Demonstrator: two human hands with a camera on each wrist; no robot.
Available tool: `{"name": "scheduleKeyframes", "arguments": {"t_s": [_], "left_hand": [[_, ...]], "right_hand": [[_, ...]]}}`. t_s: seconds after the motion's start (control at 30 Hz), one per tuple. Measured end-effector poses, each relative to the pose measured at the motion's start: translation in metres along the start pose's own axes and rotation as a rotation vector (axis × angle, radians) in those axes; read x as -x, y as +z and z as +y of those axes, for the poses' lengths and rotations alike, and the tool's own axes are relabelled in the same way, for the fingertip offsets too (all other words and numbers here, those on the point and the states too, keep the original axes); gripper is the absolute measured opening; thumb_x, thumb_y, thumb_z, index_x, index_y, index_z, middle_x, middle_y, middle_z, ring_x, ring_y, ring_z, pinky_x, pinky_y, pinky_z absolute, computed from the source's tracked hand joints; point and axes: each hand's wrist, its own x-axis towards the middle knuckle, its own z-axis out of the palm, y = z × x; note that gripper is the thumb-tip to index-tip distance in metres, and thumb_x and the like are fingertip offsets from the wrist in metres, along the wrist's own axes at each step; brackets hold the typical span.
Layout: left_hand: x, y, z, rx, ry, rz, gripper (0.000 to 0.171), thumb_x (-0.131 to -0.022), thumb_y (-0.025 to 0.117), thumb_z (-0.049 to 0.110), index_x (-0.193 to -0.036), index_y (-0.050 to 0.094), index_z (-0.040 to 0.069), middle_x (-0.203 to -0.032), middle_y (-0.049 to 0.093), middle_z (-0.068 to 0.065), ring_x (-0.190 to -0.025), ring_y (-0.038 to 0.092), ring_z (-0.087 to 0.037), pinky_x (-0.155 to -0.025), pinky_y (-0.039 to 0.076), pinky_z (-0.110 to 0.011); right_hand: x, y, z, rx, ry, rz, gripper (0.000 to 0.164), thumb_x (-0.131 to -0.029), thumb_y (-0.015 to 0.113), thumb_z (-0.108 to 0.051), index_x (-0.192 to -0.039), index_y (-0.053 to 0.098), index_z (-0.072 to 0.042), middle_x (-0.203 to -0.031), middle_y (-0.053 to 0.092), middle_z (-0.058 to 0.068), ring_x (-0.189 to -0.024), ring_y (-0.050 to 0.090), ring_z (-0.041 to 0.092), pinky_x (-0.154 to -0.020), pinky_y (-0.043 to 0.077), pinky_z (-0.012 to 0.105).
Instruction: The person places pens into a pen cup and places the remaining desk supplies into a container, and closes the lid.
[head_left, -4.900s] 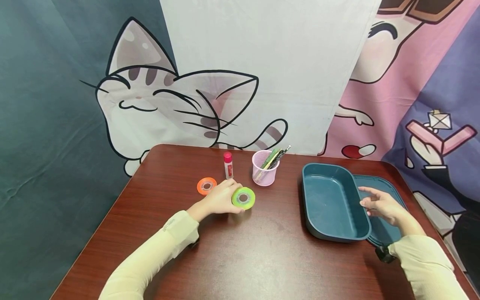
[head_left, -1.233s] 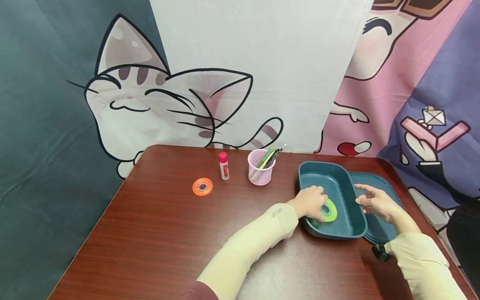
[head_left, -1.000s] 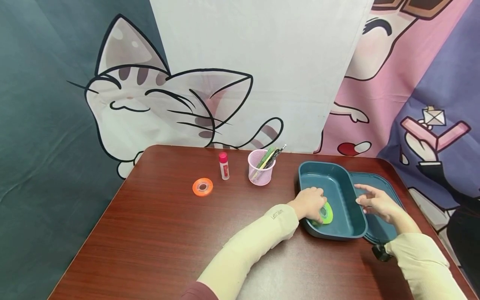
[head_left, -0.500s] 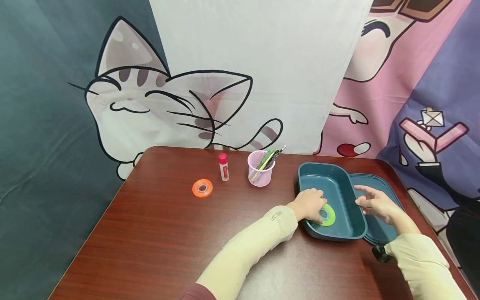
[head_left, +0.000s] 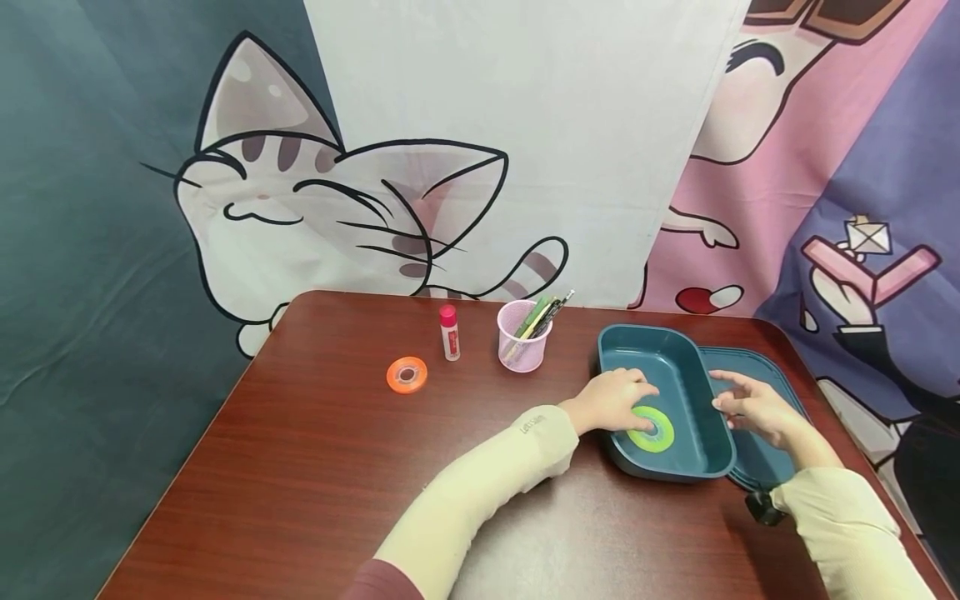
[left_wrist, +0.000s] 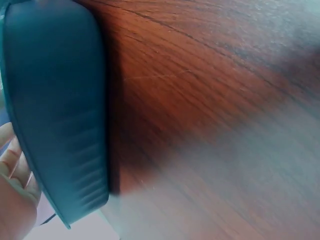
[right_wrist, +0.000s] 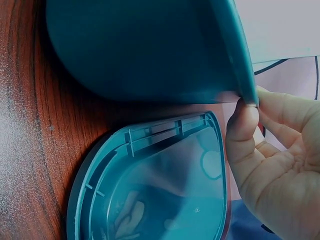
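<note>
In the head view a roll of green tape (head_left: 656, 443) lies flat on the floor of the teal plastic box (head_left: 686, 383). My left hand (head_left: 609, 398) reaches over the box's left wall, fingers loosely extended and apart, its thumb over the tape roll. The left wrist view has the box's outer wall (left_wrist: 60, 115) with my left fingers (left_wrist: 20, 170) beyond the rim. My right hand (head_left: 761, 414) pinches the box's right rim; in the right wrist view the thumb (right_wrist: 245, 122) presses under the rim and the fingers lie on its other side.
A matching teal lid (head_left: 772, 450) lies on the table right of the box, partly under my right hand. Left of the box stand a pink pen cup (head_left: 517, 354) with several pens and a red-capped glue stick (head_left: 450, 337). An orange tape roll (head_left: 407, 376) lies nearby.
My left hand carried the green tape roll from the table's middle into the box, let go of it, and draws slightly back to the left. The right hand stays at the rim.
</note>
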Motion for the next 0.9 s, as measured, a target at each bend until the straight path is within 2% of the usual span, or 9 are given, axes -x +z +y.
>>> {"name": "scheduleKeyframes", "arguments": {"t_s": [0.13,0.33,0.57,0.73,0.9], "left_hand": [[0.007,-0.005,-0.008,0.098,0.014,0.050,0.053,-0.077,0.060,0.049,-0.123,0.052,0.024,-0.115,0.052,0.008,-0.103,0.048,-0.002,-0.085,0.041,-0.014],[0.026,-0.014,-0.023,0.173,0.033,0.118,0.050,-0.078,0.061,0.043,-0.123,0.052,0.022,-0.113,0.053,0.008,-0.100,0.049,0.000,-0.083,0.041,-0.012],[0.054,-0.016,-0.055,0.239,0.039,0.237,0.047,-0.078,0.062,0.037,-0.119,0.054,0.015,-0.104,0.058,0.002,-0.090,0.055,-0.006,-0.074,0.041,-0.013],[0.074,-0.014,-0.077,0.236,0.004,0.297,0.043,-0.076,0.064,0.031,-0.114,0.057,0.012,-0.098,0.060,-0.001,-0.092,0.057,-0.011,-0.077,0.043,-0.017],[0.092,-0.010,-0.093,0.198,-0.076,0.321,0.043,-0.076,0.064,0.032,-0.114,0.057,0.014,-0.098,0.060,0.001,-0.092,0.056,-0.009,-0.079,0.043,-0.022]], "right_hand": [[0.000,0.000,-0.001,-0.001,0.003,0.000,0.065,-0.087,0.054,-0.016,-0.136,0.016,0.003,-0.079,0.053,-0.005,-0.066,0.050,0.009,-0.061,0.049,0.029],[0.000,0.000,-0.001,-0.007,-0.001,-0.003,0.063,-0.087,0.054,-0.015,-0.136,0.018,0.002,-0.078,0.053,-0.007,-0.066,0.050,0.008,-0.061,0.049,0.029],[0.001,-0.001,-0.001,-0.010,0.000,-0.008,0.064,-0.087,0.054,-0.015,-0.136,0.017,0.001,-0.079,0.053,-0.006,-0.066,0.050,0.008,-0.061,0.049,0.029],[0.000,0.000,-0.001,-0.021,0.003,-0.012,0.061,-0.087,0.054,-0.015,-0.136,0.019,-0.002,-0.079,0.053,-0.008,-0.066,0.050,0.008,-0.061,0.049,0.029],[0.000,0.000,-0.001,-0.017,0.002,-0.013,0.061,-0.087,0.054,-0.015,-0.136,0.021,-0.003,-0.080,0.054,-0.009,-0.066,0.050,0.007,-0.061,0.049,0.028]]}}
